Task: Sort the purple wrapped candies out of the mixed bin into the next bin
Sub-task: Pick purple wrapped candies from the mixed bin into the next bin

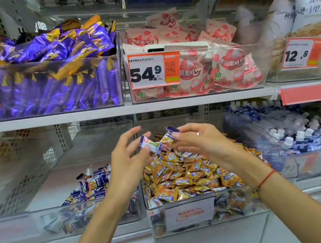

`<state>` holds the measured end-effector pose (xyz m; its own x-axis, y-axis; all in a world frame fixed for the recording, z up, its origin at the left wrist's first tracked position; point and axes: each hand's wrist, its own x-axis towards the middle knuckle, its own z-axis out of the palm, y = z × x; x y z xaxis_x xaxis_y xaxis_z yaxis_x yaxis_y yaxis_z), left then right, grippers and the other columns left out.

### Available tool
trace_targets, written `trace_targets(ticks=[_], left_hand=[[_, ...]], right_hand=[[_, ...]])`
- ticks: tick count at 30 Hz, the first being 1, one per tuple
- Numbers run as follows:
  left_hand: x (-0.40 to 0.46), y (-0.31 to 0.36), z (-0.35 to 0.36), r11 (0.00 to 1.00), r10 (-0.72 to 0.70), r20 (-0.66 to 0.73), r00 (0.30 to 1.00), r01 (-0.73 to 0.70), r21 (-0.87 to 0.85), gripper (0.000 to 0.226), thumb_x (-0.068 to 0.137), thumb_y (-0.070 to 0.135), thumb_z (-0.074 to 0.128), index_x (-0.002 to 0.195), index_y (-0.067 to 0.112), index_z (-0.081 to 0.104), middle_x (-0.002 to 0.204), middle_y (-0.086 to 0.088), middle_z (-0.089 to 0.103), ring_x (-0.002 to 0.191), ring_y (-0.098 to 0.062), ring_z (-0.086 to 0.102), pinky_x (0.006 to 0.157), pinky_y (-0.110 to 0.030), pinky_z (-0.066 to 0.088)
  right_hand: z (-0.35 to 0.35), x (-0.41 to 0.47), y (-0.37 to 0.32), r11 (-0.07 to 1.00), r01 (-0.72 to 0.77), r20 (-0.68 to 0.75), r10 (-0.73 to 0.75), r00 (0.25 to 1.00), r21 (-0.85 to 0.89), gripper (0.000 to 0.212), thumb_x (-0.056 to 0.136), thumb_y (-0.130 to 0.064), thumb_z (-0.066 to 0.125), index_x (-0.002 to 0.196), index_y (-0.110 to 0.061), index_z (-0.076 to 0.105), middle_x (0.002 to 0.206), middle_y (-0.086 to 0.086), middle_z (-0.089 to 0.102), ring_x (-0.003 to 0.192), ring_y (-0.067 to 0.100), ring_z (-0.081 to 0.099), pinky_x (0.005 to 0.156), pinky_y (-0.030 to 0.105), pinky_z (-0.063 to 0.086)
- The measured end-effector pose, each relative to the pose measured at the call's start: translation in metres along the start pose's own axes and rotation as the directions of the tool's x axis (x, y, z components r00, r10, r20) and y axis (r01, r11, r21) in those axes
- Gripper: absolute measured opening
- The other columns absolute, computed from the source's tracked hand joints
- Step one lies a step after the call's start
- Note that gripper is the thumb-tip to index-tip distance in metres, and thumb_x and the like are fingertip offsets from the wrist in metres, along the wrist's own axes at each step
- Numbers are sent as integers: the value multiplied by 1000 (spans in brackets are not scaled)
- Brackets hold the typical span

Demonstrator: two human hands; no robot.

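Observation:
On the lower shelf a clear mixed bin (190, 216) is heaped with orange wrapped candies (181, 172). To its left a clear bin (35, 223) holds a small pile of purple wrapped candies (90, 186). Both hands hover above the mixed bin's back left part. My left hand (127, 163) pinches a purple wrapped candy (150, 144) between thumb and fingers. My right hand (198, 140) pinches another purple wrapped candy (169, 136) by its end, and the two candies nearly touch.
The upper shelf carries a bin of large purple packets (48, 71), a bin of pink strawberry packets (199, 67) with a 54.9 price tag (154, 69), and white bags at right. A bin of small white-capped bottles (307, 134) stands right of the mixed bin.

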<state>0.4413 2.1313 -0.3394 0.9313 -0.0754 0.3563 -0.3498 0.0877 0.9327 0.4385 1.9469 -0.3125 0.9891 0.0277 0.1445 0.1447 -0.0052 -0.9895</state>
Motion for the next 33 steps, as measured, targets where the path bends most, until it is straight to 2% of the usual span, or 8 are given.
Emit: trace_targets(ticks=[7, 12, 15, 18, 23, 25, 30, 33], left_hand=[[-2, -2, 16, 937, -246, 99, 964, 262, -232, 27, 101, 28, 46, 117, 19, 65, 112, -3, 70, 99, -17, 70, 76, -26, 59], [4, -4, 12, 996, -76, 68, 995, 79, -47, 22, 90, 19, 64, 109, 30, 69, 105, 7, 73, 98, -6, 68, 72, -19, 56], [10, -8, 5, 994, 30, -13, 999, -29, 101, 23, 87, 21, 68, 103, 38, 69, 108, 17, 67, 110, -1, 60, 88, -28, 55], [16, -6, -5, 985, 97, -95, 991, -82, 154, 23, 85, 23, 70, 104, 37, 70, 107, 22, 64, 110, 5, 56, 97, -36, 51], [16, -9, -13, 989, 81, -120, 989, -64, 135, 24, 84, 24, 71, 106, 35, 70, 109, 17, 65, 113, -11, 61, 91, -45, 54], [15, -11, -15, 986, 68, -107, 992, -50, 160, 25, 85, 24, 71, 107, 34, 70, 111, 16, 64, 114, -10, 60, 92, -43, 54], [12, -8, -24, 983, 64, -105, 992, -45, 179, 23, 85, 25, 70, 107, 32, 70, 111, 13, 65, 114, -5, 59, 95, -41, 53], [12, -6, -29, 981, 51, -98, 994, -31, 191, 23, 86, 26, 70, 107, 34, 70, 109, 15, 65, 112, -5, 60, 95, -41, 53]], right_hand=[[20, -5, 5, 970, 124, -115, -151, 982, -210, 11, 79, -23, 78, 87, -16, 76, 77, -1, 75, 69, 5, 67, 62, 15, 51], [6, -2, -6, 952, 143, 60, -132, 989, -271, 12, 89, -19, 67, 93, -27, 75, 80, -5, 75, 72, 6, 68, 62, 16, 52], [-26, 23, -5, 931, 104, -128, -157, 979, -349, 17, 94, -11, 60, 105, -14, 72, 77, 3, 71, 60, 5, 63, 54, 16, 49], [-56, 55, 11, 765, -42, -212, -125, 969, -643, 20, 95, -13, 58, 110, -11, 70, 80, -2, 70, 65, 5, 63, 62, 19, 50], [-43, 87, 51, 281, -54, 41, 320, 947, -958, 44, 98, -35, 52, 132, -7, 56, 137, 9, 56, 122, 24, 54, 104, 32, 42], [-30, 94, 63, 148, -40, 14, 344, 939, -988, 46, 96, -36, 56, 129, -4, 55, 135, 13, 55, 122, 29, 53, 103, 38, 43], [-34, 91, 59, 242, 21, 51, 117, 992, -970, 29, 80, -22, 78, 108, -15, 73, 117, 0, 69, 106, 16, 63, 84, 21, 45], [-48, 76, 48, 448, 8, 7, -5, 1000, -894, 30, 77, -20, 80, 105, -13, 76, 90, -5, 73, 72, -1, 65, 67, 11, 46]])
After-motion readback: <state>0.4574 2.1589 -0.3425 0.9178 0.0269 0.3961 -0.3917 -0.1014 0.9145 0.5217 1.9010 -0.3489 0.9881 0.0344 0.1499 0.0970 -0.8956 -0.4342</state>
